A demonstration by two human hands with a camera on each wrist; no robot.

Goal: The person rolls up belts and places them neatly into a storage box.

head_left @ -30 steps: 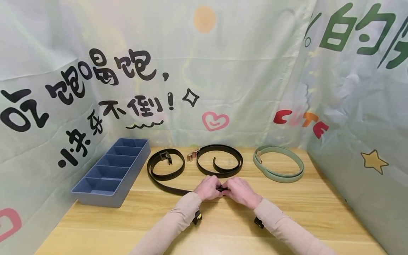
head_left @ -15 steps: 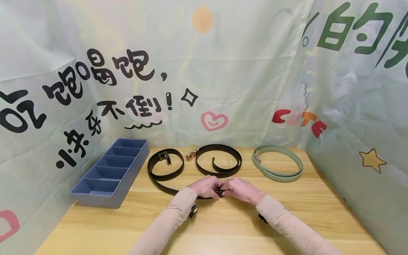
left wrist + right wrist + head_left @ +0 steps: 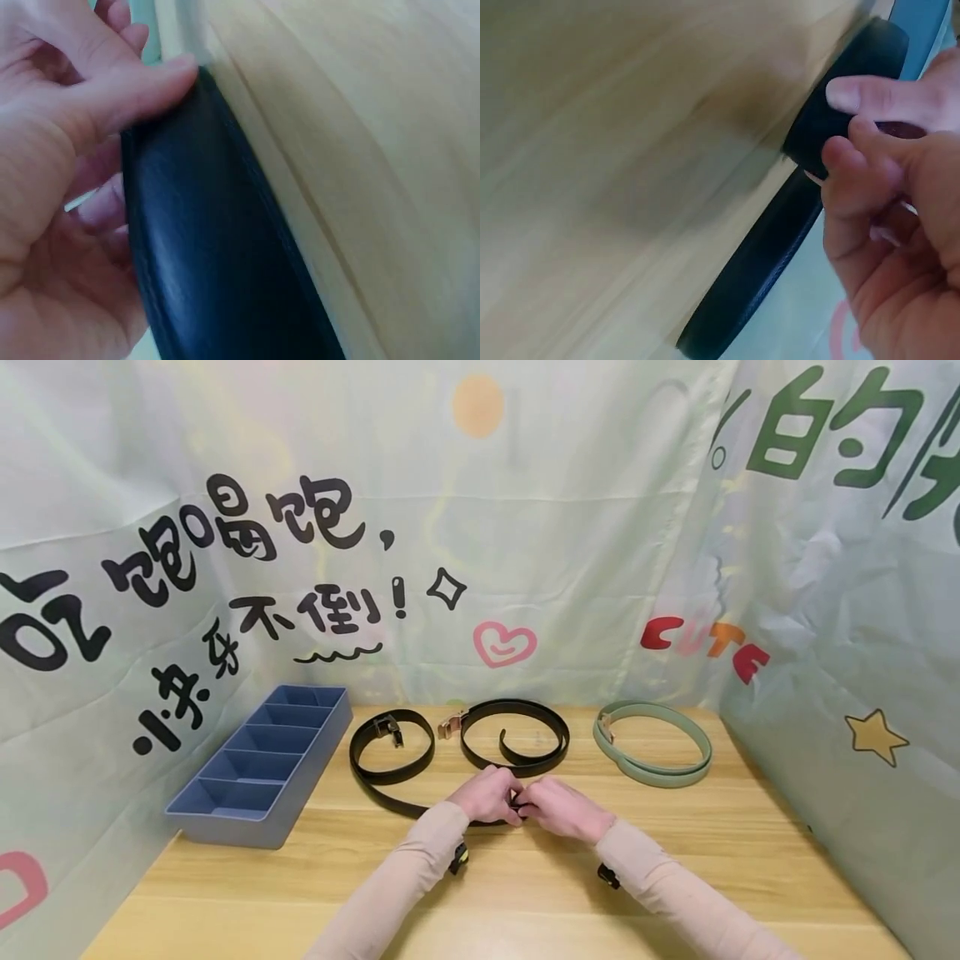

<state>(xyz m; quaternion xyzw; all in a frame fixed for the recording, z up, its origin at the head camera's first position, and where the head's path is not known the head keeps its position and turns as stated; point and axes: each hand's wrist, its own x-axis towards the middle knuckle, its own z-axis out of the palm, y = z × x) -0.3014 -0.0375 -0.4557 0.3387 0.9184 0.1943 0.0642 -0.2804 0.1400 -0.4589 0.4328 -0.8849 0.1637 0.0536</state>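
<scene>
A black belt (image 3: 389, 802) lies on edge, looped at the left around its dark metal buckle (image 3: 388, 730), and its strap runs right to both hands. My left hand (image 3: 483, 797) pinches the strap, thumb flat on the smooth face in the left wrist view. Right beside it, my right hand (image 3: 566, 808) has its fingers curled at the strap's end, thumb and forefinger pinching there. In the right wrist view, the black strap (image 3: 750, 266) shows a wider piece in front of a narrower length behind. The exact grip point is partly hidden by the fingers.
Behind the hands lies a second black belt (image 3: 525, 771), coiled, with a rose-gold buckle (image 3: 451, 725). A coiled light green belt (image 3: 663, 781) is at the back right. At the left stands a blue compartment tray (image 3: 225, 832) on the wooden table (image 3: 300, 902). Printed cloth walls (image 3: 585, 568) surround it.
The hands stay together at the strap's end, shifting only slightly as the fingers work on it. The strap by the left hand has moved a little. Tray and other belts have not moved.
</scene>
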